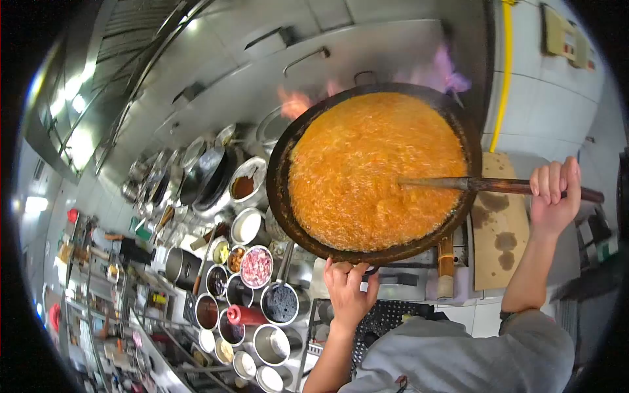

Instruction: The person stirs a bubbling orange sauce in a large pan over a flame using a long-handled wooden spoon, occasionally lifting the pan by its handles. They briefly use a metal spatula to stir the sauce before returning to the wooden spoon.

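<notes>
A large dark wok (278, 196) holds bubbling orange-red liquid (373, 150) that fills most of it. My right hand (553, 196) is wrapped round the wooden handle of a long metal-necked cooking utensil (498, 185). Its head is sunk in the liquid, so I cannot see whether it is a ladle or a spatula. At the wok's near edge, my left hand (348, 291) has its fingers curled against the rim, close to a small dark handle-like part. Flames (295, 103) flare behind the wok's far rim.
On the left stand several metal pots, among them one of pinkish chopped food (256, 266) and one of dark liquid (280, 303). A red squeeze bottle (247, 316) lies among them. Stained cardboard (498, 242) and a bamboo brush (445, 268) are right of the wok.
</notes>
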`<act>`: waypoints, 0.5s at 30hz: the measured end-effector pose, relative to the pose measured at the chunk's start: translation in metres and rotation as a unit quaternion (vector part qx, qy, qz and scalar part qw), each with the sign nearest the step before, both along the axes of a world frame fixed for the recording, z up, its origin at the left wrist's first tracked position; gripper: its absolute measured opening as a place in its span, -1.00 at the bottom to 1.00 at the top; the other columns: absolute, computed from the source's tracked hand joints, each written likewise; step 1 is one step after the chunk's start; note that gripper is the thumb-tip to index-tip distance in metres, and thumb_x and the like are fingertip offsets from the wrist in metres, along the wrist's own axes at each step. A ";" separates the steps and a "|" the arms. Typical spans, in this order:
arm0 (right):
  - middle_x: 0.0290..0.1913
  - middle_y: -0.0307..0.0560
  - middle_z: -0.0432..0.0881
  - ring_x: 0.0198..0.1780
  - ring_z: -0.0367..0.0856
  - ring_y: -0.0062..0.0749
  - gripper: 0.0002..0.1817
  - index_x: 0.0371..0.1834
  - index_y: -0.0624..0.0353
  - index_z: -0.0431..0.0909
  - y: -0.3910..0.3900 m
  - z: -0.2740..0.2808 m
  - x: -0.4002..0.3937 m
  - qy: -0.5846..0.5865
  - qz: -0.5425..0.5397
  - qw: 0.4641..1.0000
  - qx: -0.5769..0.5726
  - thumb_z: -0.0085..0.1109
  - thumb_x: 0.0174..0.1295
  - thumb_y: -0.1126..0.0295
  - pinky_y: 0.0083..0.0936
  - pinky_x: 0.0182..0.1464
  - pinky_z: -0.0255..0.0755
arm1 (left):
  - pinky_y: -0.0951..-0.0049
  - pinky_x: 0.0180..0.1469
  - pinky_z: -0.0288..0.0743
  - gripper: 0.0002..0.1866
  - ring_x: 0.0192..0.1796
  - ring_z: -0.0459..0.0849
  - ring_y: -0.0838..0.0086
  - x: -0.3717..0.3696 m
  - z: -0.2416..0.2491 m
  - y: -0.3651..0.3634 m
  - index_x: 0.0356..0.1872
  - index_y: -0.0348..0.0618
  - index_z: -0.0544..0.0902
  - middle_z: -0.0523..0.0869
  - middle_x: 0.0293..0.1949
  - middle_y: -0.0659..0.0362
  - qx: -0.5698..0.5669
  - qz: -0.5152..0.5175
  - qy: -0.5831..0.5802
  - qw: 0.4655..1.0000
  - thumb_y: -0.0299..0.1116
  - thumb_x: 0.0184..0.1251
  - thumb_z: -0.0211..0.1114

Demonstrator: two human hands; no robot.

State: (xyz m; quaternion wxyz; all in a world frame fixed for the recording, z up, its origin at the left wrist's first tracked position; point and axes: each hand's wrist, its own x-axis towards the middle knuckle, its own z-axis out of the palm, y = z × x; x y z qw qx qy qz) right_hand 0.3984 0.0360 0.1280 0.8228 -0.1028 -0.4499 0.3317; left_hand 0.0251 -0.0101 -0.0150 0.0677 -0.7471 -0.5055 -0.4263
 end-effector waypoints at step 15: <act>-0.63 -0.29 0.21 -0.60 0.14 -0.48 -0.64 -0.38 0.04 0.25 0.097 -0.072 -0.126 -0.153 0.048 0.976 0.146 -0.16 0.67 0.18 -0.38 -0.41 0.18 | -0.22 0.34 0.37 -0.58 0.04 0.53 0.12 0.005 0.003 -0.002 -0.16 -0.02 0.69 0.52 -0.17 0.12 -0.027 0.032 -0.015 0.999 -0.23 -0.07 0.67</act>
